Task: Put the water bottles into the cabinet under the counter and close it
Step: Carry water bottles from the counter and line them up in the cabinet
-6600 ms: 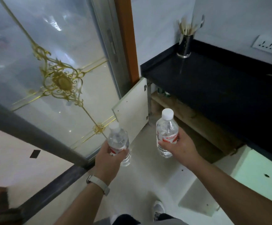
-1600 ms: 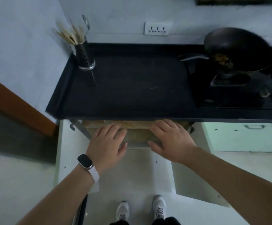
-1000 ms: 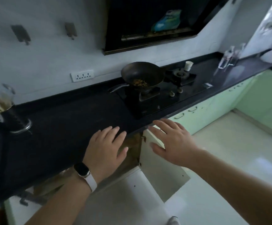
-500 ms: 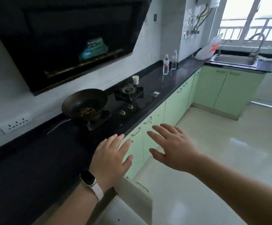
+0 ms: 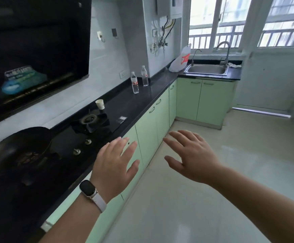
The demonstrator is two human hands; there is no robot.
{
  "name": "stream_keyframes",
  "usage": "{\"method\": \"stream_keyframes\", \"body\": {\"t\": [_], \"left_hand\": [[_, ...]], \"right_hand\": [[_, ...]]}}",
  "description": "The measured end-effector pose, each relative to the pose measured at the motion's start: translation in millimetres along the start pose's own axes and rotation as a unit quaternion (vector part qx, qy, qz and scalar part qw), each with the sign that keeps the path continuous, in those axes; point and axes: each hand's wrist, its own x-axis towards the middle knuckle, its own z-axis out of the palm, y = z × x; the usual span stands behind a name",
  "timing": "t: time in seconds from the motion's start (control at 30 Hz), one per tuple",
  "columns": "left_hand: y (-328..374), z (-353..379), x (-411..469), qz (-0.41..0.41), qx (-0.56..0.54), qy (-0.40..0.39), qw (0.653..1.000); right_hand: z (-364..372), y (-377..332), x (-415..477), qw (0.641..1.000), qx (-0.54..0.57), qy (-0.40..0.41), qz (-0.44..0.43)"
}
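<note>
left hand (image 5: pixel 114 165): out in the air over the counter's front edge, palm down, fingers spread, holding nothing
right hand (image 5: pixel 193 158): beside it over the floor (image 5: pixel 212 199), palm down, fingers spread, holding nothing; the two hands are apart
watch (image 5: pixel 88 188): dark face, pale strap, on the left wrist
wok (image 5: pixel 14 148): dark, sits on the near burner at far left, some food inside
hob (image 5: pixel 90 120): black, second burner bare, two knobs at its front
counter (image 5: pixel 142 102): black, runs along the left wall and turns the corner at the far end
cabinet doors (image 5: pixel 148 123): pale green, under the counter; all those in view sit flush shut
paper cup (image 5: pixel 100 104): upright just behind the hob
nearer water bottle (image 5: pixel 134 82): upright on the counter, well beyond both hands, red label, capped
farther water bottle (image 5: pixel 144 75): upright just behind the nearer one, close to the wall
plastic bag (image 5: pixel 181 58): white and red, in the counter's far corner
sink (image 5: pixel 206 69): steel, under the window (image 5: pixel 230 20), tap behind it
</note>
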Motion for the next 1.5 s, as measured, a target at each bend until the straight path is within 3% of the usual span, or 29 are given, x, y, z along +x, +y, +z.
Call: {"method": "stream_keyframes", "body": {"t": [0.47,1.0,1.5], "left_hand": [[17,100,142,0.074,-0.038,0.005,0.997],[-82,250,352,0.125,-0.081,0.014,0.989],[-101,364,479,0.127,-0.074,-0.031,0.989]], "right_hand": [[12,113,45,0.996,-0.042,0.030,0.068],[103,227,269,0.991,-0.091,0.042,0.086],[177,344,362,0.993,-0.061,0.007,0.096]]}}
